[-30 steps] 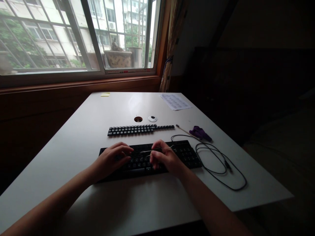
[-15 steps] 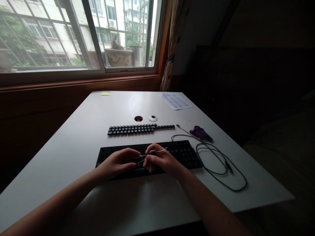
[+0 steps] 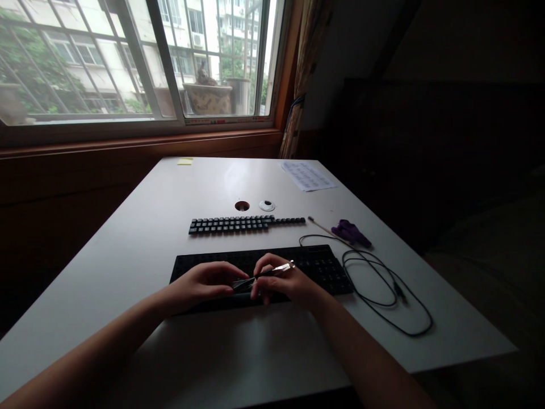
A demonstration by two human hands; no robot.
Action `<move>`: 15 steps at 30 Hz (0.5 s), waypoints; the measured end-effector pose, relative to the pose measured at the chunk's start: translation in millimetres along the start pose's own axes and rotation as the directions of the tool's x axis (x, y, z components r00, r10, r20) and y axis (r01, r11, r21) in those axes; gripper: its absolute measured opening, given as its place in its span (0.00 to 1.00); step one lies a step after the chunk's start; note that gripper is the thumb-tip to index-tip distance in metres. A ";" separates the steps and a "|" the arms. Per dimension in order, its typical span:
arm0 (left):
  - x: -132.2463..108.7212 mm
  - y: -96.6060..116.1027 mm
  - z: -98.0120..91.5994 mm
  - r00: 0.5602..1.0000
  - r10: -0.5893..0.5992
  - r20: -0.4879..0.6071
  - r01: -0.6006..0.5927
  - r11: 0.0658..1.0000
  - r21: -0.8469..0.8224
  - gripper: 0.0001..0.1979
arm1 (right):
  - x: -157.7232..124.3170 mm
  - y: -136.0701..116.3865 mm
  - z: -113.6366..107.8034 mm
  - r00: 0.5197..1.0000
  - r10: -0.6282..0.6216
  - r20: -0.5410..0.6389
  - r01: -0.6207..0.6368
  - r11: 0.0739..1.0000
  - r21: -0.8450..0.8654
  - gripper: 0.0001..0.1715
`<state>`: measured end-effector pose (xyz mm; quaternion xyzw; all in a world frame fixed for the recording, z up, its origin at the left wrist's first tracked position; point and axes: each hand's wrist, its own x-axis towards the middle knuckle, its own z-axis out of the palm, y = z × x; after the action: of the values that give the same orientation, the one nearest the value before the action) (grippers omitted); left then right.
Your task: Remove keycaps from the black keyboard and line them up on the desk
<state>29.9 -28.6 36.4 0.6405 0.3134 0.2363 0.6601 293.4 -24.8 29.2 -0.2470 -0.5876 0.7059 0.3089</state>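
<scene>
A black keyboard (image 3: 187, 262) lies across the white table under both hands. Its left and middle parts look bare of keycaps, while keys still sit at its right end. My right hand (image 3: 281, 279) is closed on a thin two-pronged metal tool (image 3: 283, 267), whose bright end sticks out past the knuckles. The darker prongs point left, toward my left hand (image 3: 217, 279). That hand's thumb and fingers are curled around the prong tips, over the keyboard. Whether a small part sits between those fingertips, I cannot tell. Beyond the keyboard, loose black keycaps (image 3: 230, 225) stand in rows.
On the right lie a coiled black cable (image 3: 395, 289), a purple cloth (image 3: 351, 233) and a slim brush-like stick (image 3: 323, 229). Farther back are a round table hole (image 3: 242, 206), a white ring-shaped cover (image 3: 267, 205), printed sheets (image 3: 309, 176) and a yellow note (image 3: 185, 161).
The tool in my right hand has turned, so its right end shows wider and brighter. My hands stay over the same part of the keyboard. The whole view has shifted slightly.
</scene>
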 end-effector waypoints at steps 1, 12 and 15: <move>-0.4 0.5 0.2 1.000 -0.001 0.010 0.001 1.000 0.004 0.20 | -0.6 -0.8 0.2 1.000 0.001 0.010 -0.001 1.000 0.005 0.13; 0.8 3.5 4.7 0.980 0.196 0.029 -0.197 0.947 0.253 0.16 | -2.9 -4.5 2.0 0.994 0.036 0.100 -0.040 0.999 0.037 0.15; 2.0 -0.9 7.4 0.974 0.223 -0.029 -0.202 0.926 0.318 0.15 | -2.9 -4.9 2.7 0.995 0.037 0.098 -0.041 0.999 0.035 0.14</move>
<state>36.4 -32.4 35.1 0.7593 0.2967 0.2742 0.5101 294.2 -28.2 34.4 -0.2182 -0.5840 0.7335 0.2707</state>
